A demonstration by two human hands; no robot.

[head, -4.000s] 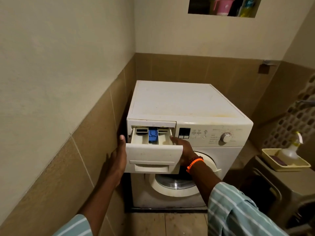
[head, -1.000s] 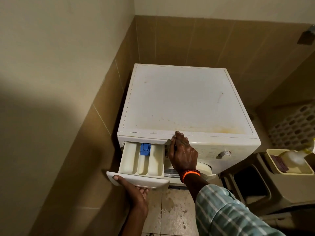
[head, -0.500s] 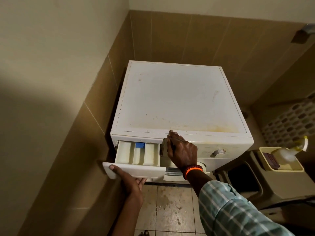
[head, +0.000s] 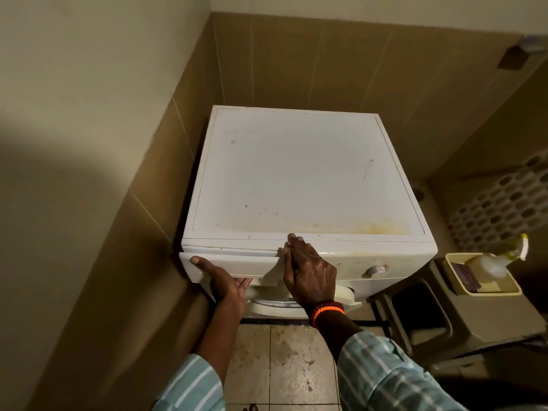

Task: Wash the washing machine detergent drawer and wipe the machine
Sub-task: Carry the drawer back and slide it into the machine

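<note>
White plastic drawer front (head: 237, 266) of the detergent drawer, set at the near left corner of the washing machine (head: 302, 179) and standing only slightly proud of the panel; compartments not visible. Left hand (head: 225, 281) grips this front from below: thumb laid flat across its face pointing left, remaining fingers curled under its lower edge. Right hand (head: 308, 271) lies at the right end of the drawer front, fingers straight and together, tips reaching the front edge of the machine's top, palm over the control panel; it holds nothing. Right wrist carries an orange and dark beaded bracelet (head: 327, 311). Both forearms emerge from pale teal sleeves with white stripes (head: 382, 372). Machine top white, marked with small dark specks and a yellowish stain (head: 355, 226) along its near right edge. Round program dial (head: 376, 269) on the front panel right of the right hand. Part of the round door (head: 275, 304) visible under the hands. Machine stands in a corner, brown tiled wall (head: 326, 63) to the left and behind, cream paint above. Floor tiles (head: 284, 360) near the person stained. To the right, a brown plastic stool (head: 462, 318) bearing a pale yellow tray (head: 450, 264), which contains a spray bottle (head: 492, 264) lying down and a dark rectangular item, kind not discernible. Perforated basket (head: 504, 200) far right.
</note>
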